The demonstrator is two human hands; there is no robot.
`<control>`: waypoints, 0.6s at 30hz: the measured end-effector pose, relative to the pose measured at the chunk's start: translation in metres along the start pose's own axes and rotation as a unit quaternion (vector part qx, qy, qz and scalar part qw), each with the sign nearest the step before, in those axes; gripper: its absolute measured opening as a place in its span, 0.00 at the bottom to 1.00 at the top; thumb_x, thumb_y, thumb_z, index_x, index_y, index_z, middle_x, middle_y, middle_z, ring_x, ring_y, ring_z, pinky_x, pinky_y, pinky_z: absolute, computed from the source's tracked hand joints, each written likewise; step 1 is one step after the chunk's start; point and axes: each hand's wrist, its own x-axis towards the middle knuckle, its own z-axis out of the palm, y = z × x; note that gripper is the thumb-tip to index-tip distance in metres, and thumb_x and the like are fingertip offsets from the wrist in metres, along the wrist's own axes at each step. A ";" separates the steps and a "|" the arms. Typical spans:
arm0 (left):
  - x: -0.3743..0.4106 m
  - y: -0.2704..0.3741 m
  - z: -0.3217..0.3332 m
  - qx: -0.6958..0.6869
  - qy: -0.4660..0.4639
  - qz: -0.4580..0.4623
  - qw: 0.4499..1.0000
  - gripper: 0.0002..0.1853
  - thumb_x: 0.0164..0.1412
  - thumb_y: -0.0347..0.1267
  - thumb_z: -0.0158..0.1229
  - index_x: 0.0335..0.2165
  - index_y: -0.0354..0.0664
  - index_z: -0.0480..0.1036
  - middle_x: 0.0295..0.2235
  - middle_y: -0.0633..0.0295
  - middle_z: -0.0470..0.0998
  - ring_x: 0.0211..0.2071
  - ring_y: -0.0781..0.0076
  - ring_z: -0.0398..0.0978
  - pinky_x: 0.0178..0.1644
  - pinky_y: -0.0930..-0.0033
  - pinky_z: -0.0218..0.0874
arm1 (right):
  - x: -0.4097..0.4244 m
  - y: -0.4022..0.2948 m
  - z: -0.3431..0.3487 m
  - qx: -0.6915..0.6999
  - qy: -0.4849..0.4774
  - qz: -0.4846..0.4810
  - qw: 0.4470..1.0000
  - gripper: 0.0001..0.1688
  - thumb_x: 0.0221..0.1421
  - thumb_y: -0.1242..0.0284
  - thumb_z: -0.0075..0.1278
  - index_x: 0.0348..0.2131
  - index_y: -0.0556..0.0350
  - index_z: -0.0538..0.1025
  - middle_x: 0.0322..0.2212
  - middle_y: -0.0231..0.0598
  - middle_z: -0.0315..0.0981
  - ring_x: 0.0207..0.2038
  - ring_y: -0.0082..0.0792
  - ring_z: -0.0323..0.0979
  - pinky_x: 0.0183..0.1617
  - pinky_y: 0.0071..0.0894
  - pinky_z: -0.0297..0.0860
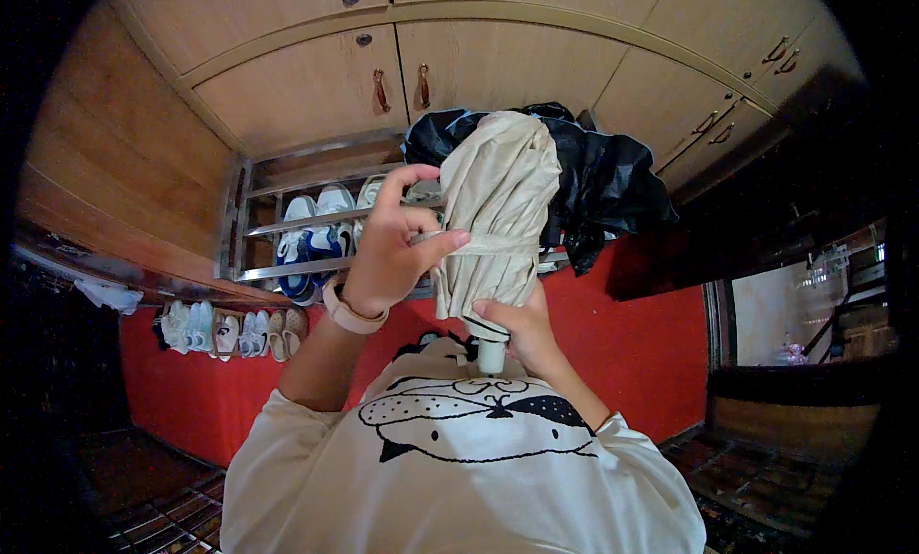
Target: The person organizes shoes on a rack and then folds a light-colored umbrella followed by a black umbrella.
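Note:
A folded cream umbrella (502,188) is held up before my chest, its white handle (492,354) pointing towards me. A fabric strap (502,245) runs across its folds. With thumb and fingers, my left hand (402,242) pinches the strap at the umbrella's left edge, its index finger raised and bent. Around the lower right of the canopy, just above the handle, my right hand (524,328) is closed, thumb in front. A dark wrist loop (484,328) hangs by the handle. The right fingers are mostly hidden behind the fabric.
Behind the umbrella, a black plastic bag (603,174) lies over a metal shoe rack (301,270) holding several shoes (316,231). Wooden cabinets (502,66) stand at the back. More shoes (230,331) line the red floor (632,353) at left. A doorway is at right.

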 end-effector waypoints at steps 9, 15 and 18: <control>-0.016 0.006 -0.020 -0.011 -0.029 0.114 0.993 0.07 0.43 0.22 0.62 0.24 0.36 0.70 0.21 0.66 0.70 0.23 0.83 0.65 0.26 0.81 0.57 | -0.024 0.029 -0.031 0.225 -0.029 0.113 0.967 0.34 0.42 0.67 0.53 0.48 0.64 0.61 0.39 0.48 0.69 0.37 0.40 0.71 0.40 0.43 0.69; -0.038 -0.016 0.028 -0.327 -0.088 -0.157 0.928 0.13 0.41 0.21 0.64 0.23 0.41 0.66 0.23 0.68 0.71 0.24 0.86 0.67 0.27 0.84 0.57 | -0.017 0.049 -0.021 0.310 -0.094 0.144 0.935 0.36 0.42 0.64 0.52 0.49 0.62 0.60 0.40 0.48 0.68 0.38 0.42 0.70 0.41 0.44 0.67; -0.049 -0.004 0.046 -0.324 -0.083 -0.078 0.939 0.11 0.41 0.21 0.65 0.23 0.38 0.68 0.21 0.68 0.73 0.21 0.85 0.69 0.23 0.83 0.58 | -0.032 0.047 -0.019 0.311 -0.137 0.163 0.926 0.37 0.42 0.62 0.52 0.49 0.61 0.60 0.41 0.48 0.67 0.39 0.42 0.69 0.42 0.45 0.67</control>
